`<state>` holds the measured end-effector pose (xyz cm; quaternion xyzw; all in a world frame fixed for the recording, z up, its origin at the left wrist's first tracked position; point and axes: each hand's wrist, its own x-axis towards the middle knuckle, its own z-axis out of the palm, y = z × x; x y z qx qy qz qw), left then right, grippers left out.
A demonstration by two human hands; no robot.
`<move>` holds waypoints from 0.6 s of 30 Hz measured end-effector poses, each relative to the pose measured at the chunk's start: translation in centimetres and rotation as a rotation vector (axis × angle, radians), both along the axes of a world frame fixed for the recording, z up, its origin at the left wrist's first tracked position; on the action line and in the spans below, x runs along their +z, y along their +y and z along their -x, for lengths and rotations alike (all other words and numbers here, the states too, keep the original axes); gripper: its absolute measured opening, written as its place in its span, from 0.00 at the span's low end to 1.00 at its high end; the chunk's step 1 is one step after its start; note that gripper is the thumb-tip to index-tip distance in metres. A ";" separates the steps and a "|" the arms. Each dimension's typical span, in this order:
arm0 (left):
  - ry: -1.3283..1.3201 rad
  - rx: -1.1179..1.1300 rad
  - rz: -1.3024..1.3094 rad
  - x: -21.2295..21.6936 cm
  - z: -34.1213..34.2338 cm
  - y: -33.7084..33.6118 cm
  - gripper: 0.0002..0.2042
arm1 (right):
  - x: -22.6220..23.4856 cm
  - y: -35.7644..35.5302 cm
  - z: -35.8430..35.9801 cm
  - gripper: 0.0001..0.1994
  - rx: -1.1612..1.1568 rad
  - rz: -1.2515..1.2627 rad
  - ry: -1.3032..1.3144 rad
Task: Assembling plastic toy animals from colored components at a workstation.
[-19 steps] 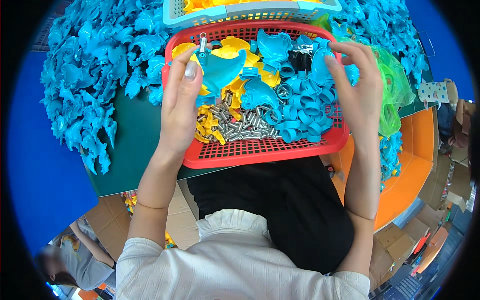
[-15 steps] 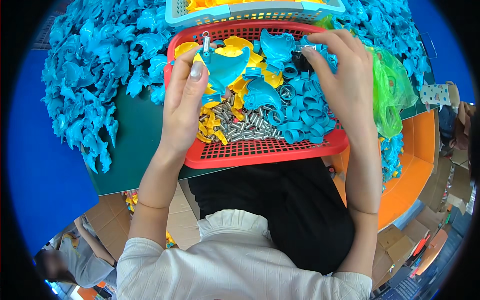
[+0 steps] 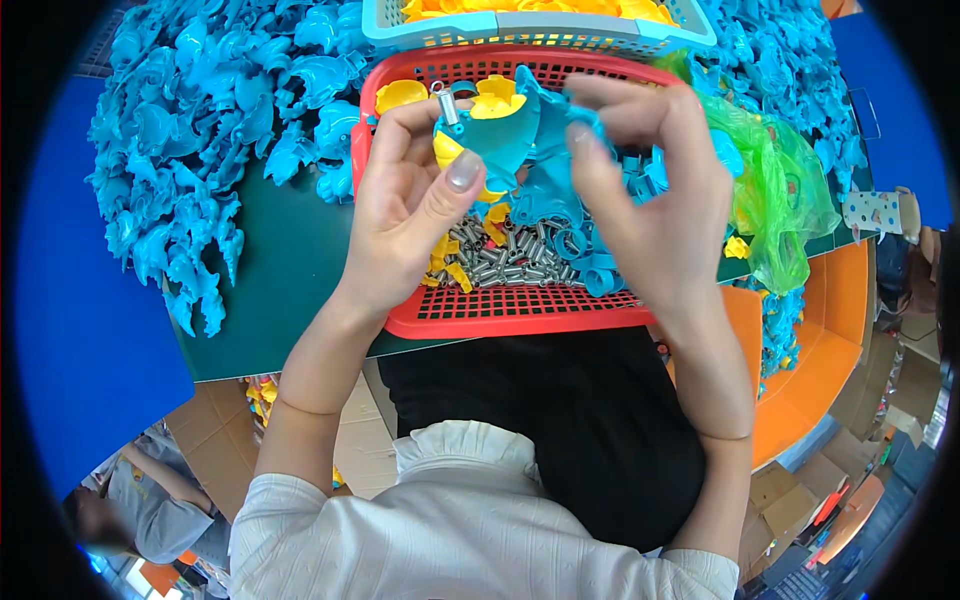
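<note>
Left grip (image 3: 410, 215) closed, thumb on the near side, on a curved blue shell (image 3: 500, 145) — a yellow piece (image 3: 447, 150) along the shell's left edge, a silver looped cylinder (image 3: 447, 105) just beyond the thumb, top tilted slightly left. Right grip (image 3: 655, 195) half-curled, thumb and fingers a little apart, at a small blue part (image 3: 588, 122) — too blurred to tell whether held or only touched.

Below both grips, a red basket (image 3: 520, 325) on a dark green bench (image 3: 270, 290). Behind the left elbow, another person (image 3: 155, 510); behind the right, cardboard boxes (image 3: 790, 505).

Between the grips, inside the red basket: loose silver cylinders (image 3: 510, 262) and blue rings (image 3: 600, 275), partly hidden by the right grip. Beyond the fingertips, a pale blue basket (image 3: 550, 20) of yellow parts (image 3: 450, 8). Left of the left grip, a large blue heap (image 3: 180, 150); right of the right grip, a crumpled green bag (image 3: 780, 200) and an orange bin (image 3: 840, 300).
</note>
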<state>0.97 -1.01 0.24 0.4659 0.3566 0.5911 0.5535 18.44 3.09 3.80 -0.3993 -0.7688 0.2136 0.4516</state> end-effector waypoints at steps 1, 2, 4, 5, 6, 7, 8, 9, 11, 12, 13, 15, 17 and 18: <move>0.015 0.007 -0.050 -0.1 0.0 0.1 0.20 | -0.6 -0.4 -0.2 0.15 0.132 0.120 0.075; 0.030 0.014 -0.099 -0.1 0.0 0.1 0.20 | -0.9 -0.5 -0.2 0.15 0.133 0.119 0.071; 0.015 0.001 -0.110 -0.2 0.1 0.1 0.21 | -1.5 -0.6 0.0 0.16 0.263 0.223 0.287; 0.004 -0.014 -0.119 -0.2 0.1 0.1 0.22 | -1.8 -0.6 -0.1 0.20 0.334 0.355 0.461; 0.003 -0.007 -0.120 -0.2 0.2 0.1 0.22 | -1.9 -0.6 -0.1 0.20 0.340 0.356 0.459; 0.011 -0.047 -0.117 -0.3 0.2 0.1 0.23 | -2.0 -0.7 -0.2 0.24 0.330 0.363 0.458; 0.020 -0.088 -0.114 -0.3 0.2 0.1 0.25 | -2.1 -0.6 -0.3 0.27 0.319 0.371 0.456; 0.017 -0.100 -0.131 -0.2 0.2 0.1 0.26 | -2.0 -0.4 -0.7 0.33 0.349 0.395 0.405; 0.023 -0.106 -0.129 -0.1 0.1 -0.1 0.26 | -2.2 -0.3 -1.0 0.34 0.387 0.442 0.465; 0.030 -0.115 -0.129 -0.1 0.1 -0.2 0.26 | -2.3 -0.3 -1.1 0.36 0.423 0.485 0.528; 0.031 -0.109 -0.127 -0.2 0.2 -0.3 0.26 | -2.2 -0.4 -1.1 0.36 0.428 0.489 0.527; 0.059 -0.044 -0.206 -0.4 0.2 -0.4 0.25 | -2.0 -0.6 -1.2 0.37 0.437 0.580 0.593; 0.092 -0.058 -0.246 -0.5 0.0 -0.2 0.25 | -1.9 -0.7 -1.6 0.37 0.468 0.624 0.616; 0.128 -0.073 -0.286 -0.5 0.0 -0.1 0.25 | -1.9 -0.7 -1.7 0.38 0.498 0.668 0.643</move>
